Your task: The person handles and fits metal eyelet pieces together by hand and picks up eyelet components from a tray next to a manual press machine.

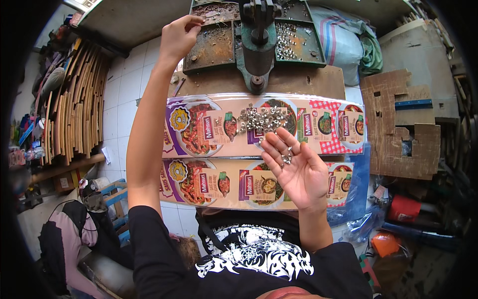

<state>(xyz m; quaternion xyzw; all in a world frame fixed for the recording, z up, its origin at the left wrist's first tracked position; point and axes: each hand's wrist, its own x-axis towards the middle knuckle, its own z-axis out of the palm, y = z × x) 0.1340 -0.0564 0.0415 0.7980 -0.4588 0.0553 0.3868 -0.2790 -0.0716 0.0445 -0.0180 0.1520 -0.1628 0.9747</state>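
My left hand (pixel 180 37) reaches out to the far left, over the edge of the divided metal tray (pixel 234 60). Its fingers are pinched together, and whatever they may hold is hidden. Palm up and slightly cupped, my right hand (pixel 301 174) holds several small silver metal eyelets (pixel 286 158) at the base of its fingers. Just beyond its fingertips, a loose pile of the same eyelets (pixel 261 118) lies on the upper printed sheet (pixel 199 132). A second printed sheet (pixel 224 187) lies nearer to me, partly under my right hand.
A dark green press (pixel 256 55) stands at the far middle, between tray compartments with more small metal pieces. Brown boards (pixel 79 99) are stacked at left. A white woven sack (pixel 336 42) and a cut-out brown board (pixel 393 129) are at right.
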